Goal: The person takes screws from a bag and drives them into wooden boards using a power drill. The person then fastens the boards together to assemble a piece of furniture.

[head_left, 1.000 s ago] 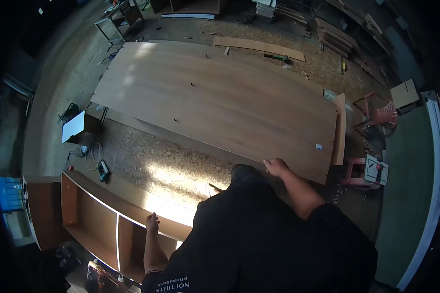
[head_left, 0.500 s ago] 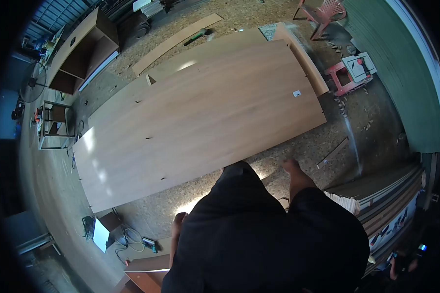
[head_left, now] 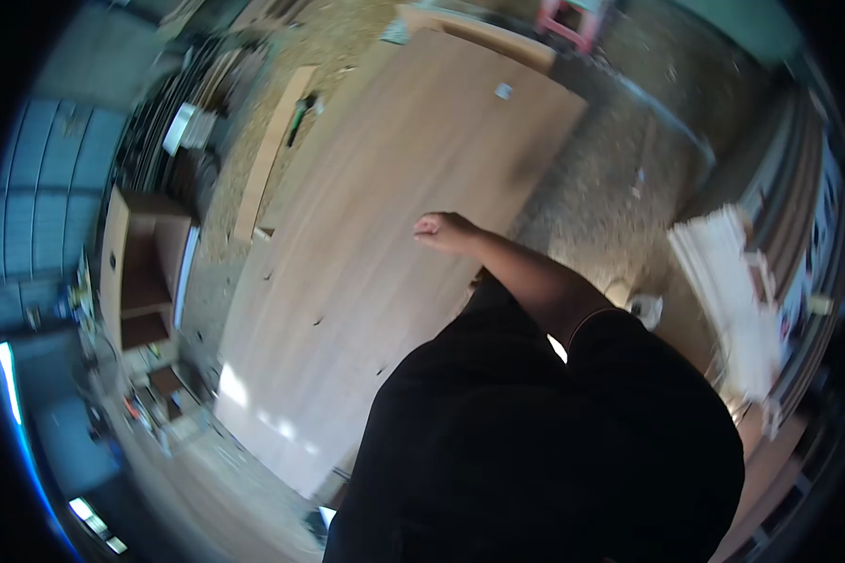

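Observation:
My right hand is in front of my body, over the large wood-grain board as I look down. Its fingers are curled closed, and whether anything small is inside them is hidden. I cannot tell that it touches the board; it looks raised above it. The board lies flat, with small dark marks along its surface and a small white label near its far end. My left hand is out of sight, behind my dark shirt or outside the picture.
On the left stands an open wooden cabinet. A long narrow strip of board and a green-handled tool lie past the big board. A pink stool stands at the top. Stacked pale strips lean at the right.
My view has swung round, so the board now runs more steeply across it. My right hand has risen from beside my body to over the board. My left hand has left the view.

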Motion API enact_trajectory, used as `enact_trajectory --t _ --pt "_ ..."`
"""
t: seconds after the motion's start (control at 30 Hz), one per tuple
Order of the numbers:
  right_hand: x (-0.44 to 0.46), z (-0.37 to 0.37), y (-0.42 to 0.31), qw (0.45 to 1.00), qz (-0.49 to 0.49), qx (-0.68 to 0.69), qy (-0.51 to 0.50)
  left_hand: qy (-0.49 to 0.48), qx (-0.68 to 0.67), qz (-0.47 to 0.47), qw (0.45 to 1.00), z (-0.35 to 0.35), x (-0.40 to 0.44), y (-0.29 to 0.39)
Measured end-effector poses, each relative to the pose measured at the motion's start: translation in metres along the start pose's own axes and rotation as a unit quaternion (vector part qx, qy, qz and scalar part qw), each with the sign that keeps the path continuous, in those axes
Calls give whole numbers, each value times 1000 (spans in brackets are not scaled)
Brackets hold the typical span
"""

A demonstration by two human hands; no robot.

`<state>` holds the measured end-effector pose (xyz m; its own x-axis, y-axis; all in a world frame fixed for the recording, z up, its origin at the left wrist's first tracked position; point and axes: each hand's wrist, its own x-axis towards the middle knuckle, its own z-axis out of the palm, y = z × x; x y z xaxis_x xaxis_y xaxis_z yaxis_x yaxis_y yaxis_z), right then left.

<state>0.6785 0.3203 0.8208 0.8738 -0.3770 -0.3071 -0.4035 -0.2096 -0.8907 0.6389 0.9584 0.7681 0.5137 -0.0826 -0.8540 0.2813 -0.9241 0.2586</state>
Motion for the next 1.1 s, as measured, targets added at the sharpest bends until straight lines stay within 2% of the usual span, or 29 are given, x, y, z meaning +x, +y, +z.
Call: enact_trajectory --t 0.07,0.13,0.17,0.2,0.23,0.3,0.33,0.37,0.4,0.43,0.47,0.5,0.53,0.57,0.6,0.63,0.67,0.7,0.73,0.8,0.83,0.87,0.9,0.93,0.97,1.0,1.03,1.07,1.1 --pt "-53 -12 38 993 46 44 102 -16 58 20 998 -46 21 -4" --pt "-113 -3 139 971 110 49 204 -28 114 46 992 -90 46 -2" --pt "-147 5 209 965 141 -35 220 -32 142 63 987 -110 61 2" --pt "-211 23 242 901 191 68 383 -33 157 84 984 -129 76 10" --pt "-279 32 268 865 324 100 370 -35 168 100 980 -149 99 12" --pt "-411 98 359 830 356 -95 418 -42 127 142 981 -182 140 35" --pt "-469 130 349 761 442 -60 470 -54 69 161 983 -195 167 40" --pt "-532 172 357 780 420 -136 443 -32 114 151 981 -186 131 77" --pt "-582 223 379 730 464 56 499 -12 160 140 977 -168 75 131" --pt "-630 282 408 706 492 49 507 -11 164 131 978 -165 75 142" --pt "-679 315 371 780 477 -78 398 6 190 149 970 -143 43 161" --pt "-720 368 374 812 486 -276 168 -7 203 170 964 -121 22 176" --pt "-757 446 400 741 579 1 340 -18 215 189 958 -105 8 182" --pt "-781 487 386 686 598 191 367 -59 218 247 942 -93 10 180" --pt "-804 527 369 585 617 350 393 -75 274 293 913 -68 -16 187" --pt "-799 525 334 582 659 352 322 -107 274 314 903 -51 -19 183" --pt "-793 521 296 580 694 351 242 -143 270 375 875 -37 -16 173" --pt "-786 520 257 579 719 350 159 -152 267 366 879 -10 -49 172" --pt "-782 509 238 594 710 353 138 -190 248 381 870 5 -53 159" --pt "-777 476 225 643 546 483 236 -156 287 386 863 37 -70 130" --pt "-776 446 222 613 377 634 283 -165 282 368 870 46 -81 117" --pt "-775 403 214 573 251 731 271 -146 278 347 884 53 -67 88" --pt "-759 346 192 558 209 762 254 -117 297 335 887 59 -83 73" --pt "-747 318 264 801 259 484 239 -84 301 297 902 64 -92 54" --pt "-736 293 336 912 329 129 209 -56 278 238 929 68 -107 37" --pt "-737 243 356 892 336 164 256 -37 241 211 947 73 -97 4" --pt "-739 183 368 838 419 243 252 -22 207 181 961 82 -86 -33" --pt "-746 126 324 826 432 240 270 31 173 147 973 96 -95 -68" --pt "-757 82 338 820 426 243 295 86 143 106 980 106 -108 -103"
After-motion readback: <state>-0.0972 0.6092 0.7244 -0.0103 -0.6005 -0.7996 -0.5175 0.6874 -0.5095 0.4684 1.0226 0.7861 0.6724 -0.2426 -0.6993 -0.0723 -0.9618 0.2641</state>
